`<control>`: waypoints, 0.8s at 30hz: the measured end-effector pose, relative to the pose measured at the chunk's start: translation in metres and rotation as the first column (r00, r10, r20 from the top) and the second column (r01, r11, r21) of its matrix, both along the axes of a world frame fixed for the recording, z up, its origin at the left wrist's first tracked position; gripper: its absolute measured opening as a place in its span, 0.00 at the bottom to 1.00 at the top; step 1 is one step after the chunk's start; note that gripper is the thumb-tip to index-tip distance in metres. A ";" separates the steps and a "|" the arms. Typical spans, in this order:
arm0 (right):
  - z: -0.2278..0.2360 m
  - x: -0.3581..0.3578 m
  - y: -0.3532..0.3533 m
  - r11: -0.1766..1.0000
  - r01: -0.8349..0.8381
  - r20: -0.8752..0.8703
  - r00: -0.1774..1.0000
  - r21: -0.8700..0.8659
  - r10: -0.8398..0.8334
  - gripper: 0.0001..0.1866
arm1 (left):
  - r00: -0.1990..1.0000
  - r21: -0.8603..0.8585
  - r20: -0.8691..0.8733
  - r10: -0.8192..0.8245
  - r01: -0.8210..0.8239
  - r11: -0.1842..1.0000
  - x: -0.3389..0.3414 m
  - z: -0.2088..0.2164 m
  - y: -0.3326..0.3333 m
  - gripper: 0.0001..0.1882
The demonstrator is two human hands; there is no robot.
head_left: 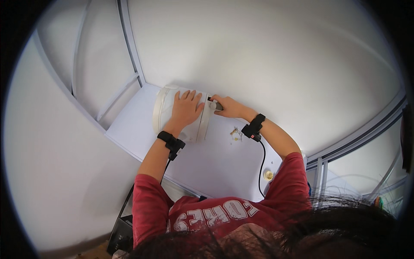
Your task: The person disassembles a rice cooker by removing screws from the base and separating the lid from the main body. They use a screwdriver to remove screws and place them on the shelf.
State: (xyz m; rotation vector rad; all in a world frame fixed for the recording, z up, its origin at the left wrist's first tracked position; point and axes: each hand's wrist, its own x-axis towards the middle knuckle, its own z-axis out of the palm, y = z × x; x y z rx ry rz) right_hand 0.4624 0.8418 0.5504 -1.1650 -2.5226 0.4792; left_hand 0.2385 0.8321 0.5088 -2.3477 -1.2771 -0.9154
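Observation:
A white rounded appliance, drum-like in shape, lies on its side on the white tabletop. My left hand rests on its upper side, palm down and fingers spread. At the right end of the appliance, my right hand is closed around a small grey-and-black tool, its kind too small to tell. A pale knob-like part sits beside the fingers. The dark tip of the tool is at the edge of the appliance's end; whether it touches cannot be made out.
Several small brass-coloured and pale parts lie loose right of the appliance. A small round container with yellowish contents stands near the table's right edge. Metal frame posts rise at the left. Black cables trail from both wristbands.

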 end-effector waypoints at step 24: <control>-0.024 0.005 0.009 0.980 -0.080 -0.182 0.977 0.185 0.114 0.21 | 0.996 -0.067 0.049 -0.079 0.082 0.994 -0.005 0.012 -0.002 0.20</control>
